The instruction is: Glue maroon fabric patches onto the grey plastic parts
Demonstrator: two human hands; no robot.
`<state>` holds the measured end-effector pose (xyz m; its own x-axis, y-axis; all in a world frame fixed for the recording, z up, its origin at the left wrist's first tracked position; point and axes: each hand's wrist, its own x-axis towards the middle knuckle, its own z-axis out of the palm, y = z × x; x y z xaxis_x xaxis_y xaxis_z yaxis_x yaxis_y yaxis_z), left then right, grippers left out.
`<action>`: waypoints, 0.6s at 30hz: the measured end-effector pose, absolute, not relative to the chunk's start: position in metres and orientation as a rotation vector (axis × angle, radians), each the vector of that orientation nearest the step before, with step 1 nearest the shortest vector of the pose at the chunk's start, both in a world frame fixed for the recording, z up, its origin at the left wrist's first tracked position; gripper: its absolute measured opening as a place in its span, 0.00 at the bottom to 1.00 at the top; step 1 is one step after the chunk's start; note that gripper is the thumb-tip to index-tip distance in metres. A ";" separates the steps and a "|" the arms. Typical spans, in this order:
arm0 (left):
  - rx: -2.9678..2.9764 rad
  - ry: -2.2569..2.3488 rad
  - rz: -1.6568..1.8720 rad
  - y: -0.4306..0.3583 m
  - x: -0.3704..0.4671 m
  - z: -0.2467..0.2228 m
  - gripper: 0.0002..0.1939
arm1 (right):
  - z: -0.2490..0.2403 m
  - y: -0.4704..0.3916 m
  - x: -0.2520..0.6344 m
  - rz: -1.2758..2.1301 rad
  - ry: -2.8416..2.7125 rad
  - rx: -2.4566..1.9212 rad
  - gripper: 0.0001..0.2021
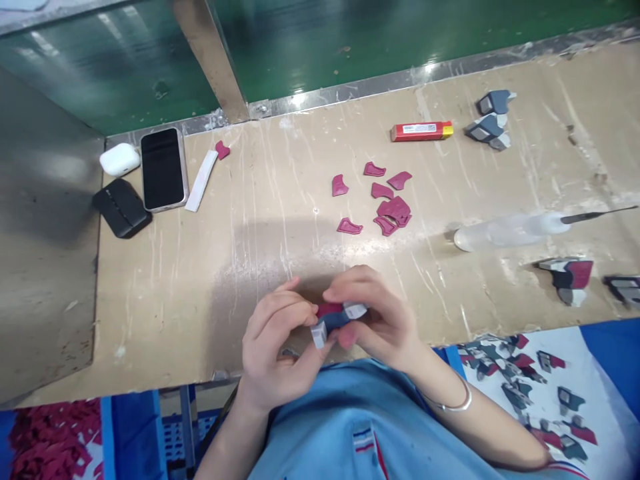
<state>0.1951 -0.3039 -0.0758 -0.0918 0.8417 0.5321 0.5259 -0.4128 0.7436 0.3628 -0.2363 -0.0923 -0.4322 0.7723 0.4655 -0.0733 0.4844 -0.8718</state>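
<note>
Holding the part [334,321] at both ends, head view: left hand [280,347] pinches its left end between thumb and fingers, right hand [377,317] pinches the pale right end the same way. Part is between your hands, in front of your shirt [385,417], close to the bench's [280,177] front edge. Your fingers cover much of it, so I can't tell how the magenta bit sits against the blue.

Risks, my read: uneven thumb pressure could skew that bit or pop it loose. A slip this near the edge might drop the part onto your lap or the floor. Bottle [510,232] seems to lie on its side, thin tip [600,215] out to the right; a wide right-arm swing could roll it or catch the tip. Can't tell if it's capped. The loose magenta pieces [395,211] ahead could scatter if a sleeve or knuckle drags through.

Room: bare bench to your left, up to the phone [163,170] and the metal wall [47,233]. Right is tighter: bottle, then a finished-looking part [573,277] near the edge, with the tray [590,370] below it.
</note>
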 end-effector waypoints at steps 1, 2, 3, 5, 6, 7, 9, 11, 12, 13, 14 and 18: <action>1.883 1.479 1.502 -0.304 0.195 -0.077 0.09 | -0.094 -0.236 0.362 1.067 -1.779 -0.560 0.12; 1.874 1.467 1.500 -0.304 0.194 -0.078 0.09 | -0.095 -0.236 0.361 1.047 -1.792 -0.535 0.11; 1.855 1.458 1.500 -0.304 0.195 -0.079 0.08 | -0.097 -0.236 0.359 1.029 -1.798 -0.519 0.09; 1.767 1.464 1.457 -0.306 0.195 -0.081 0.08 | -0.099 -0.237 0.356 0.997 -1.790 -0.506 0.09; 1.713 1.467 1.420 -0.307 0.196 -0.082 0.08 | -0.099 -0.237 0.355 0.975 -1.787 -0.503 0.09; 1.654 1.466 1.373 -0.308 0.196 -0.084 0.08 | -0.098 -0.237 0.356 0.953 -1.793 -0.504 0.10; 1.558 1.456 1.326 -0.312 0.194 -0.089 0.10 | -0.094 -0.235 0.365 0.893 -1.831 -0.523 0.10; 1.479 1.455 1.331 -0.315 0.191 -0.094 0.17 | -0.090 -0.234 0.387 0.779 -1.858 -0.609 0.11; 1.449 1.453 1.331 -0.316 0.189 -0.097 0.20 | -0.089 -0.234 0.404 0.689 -1.850 -0.690 0.12; 1.419 1.460 1.329 -0.316 0.187 -0.098 0.21 | -0.089 -0.235 0.423 0.576 -1.830 -0.800 0.13; 1.379 1.491 1.332 -0.316 0.186 -0.099 0.20 | -0.091 -0.236 0.444 0.435 -1.796 -0.931 0.14; 1.272 1.627 1.303 -0.313 0.190 -0.099 0.14 | -0.108 -0.238 0.526 -0.098 -1.588 -1.475 0.16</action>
